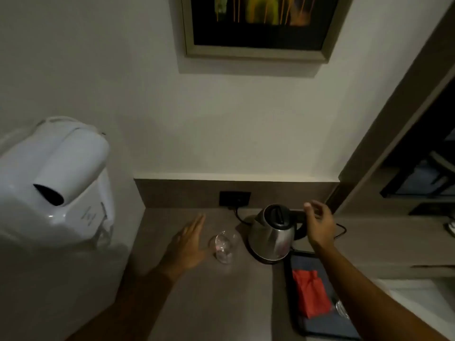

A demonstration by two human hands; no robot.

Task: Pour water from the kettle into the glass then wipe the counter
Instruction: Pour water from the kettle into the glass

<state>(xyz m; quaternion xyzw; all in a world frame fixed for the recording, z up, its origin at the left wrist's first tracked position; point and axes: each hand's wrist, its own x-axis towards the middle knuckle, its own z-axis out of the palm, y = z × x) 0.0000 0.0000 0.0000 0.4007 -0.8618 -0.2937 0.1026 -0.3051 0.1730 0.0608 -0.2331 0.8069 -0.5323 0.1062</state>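
Note:
A steel kettle [272,233] with a black lid stands on its base on the brown counter [221,291], near the back wall. A clear glass [224,247] stands just left of it. My right hand [318,225] hovers by the kettle's black handle, fingers curled apart, holding nothing. My left hand [188,244] is flat and spread above the counter, just left of the glass, its thumb close to the glass. A red cloth [310,294] lies folded on a dark tray [317,326] in front of the kettle.
A white wall-mounted hair dryer [54,183] juts out at the left. The kettle's cord runs to a black socket [235,198] on the backsplash. A framed picture [258,25] hangs above. A dark shelf unit [418,178] stands at the right.

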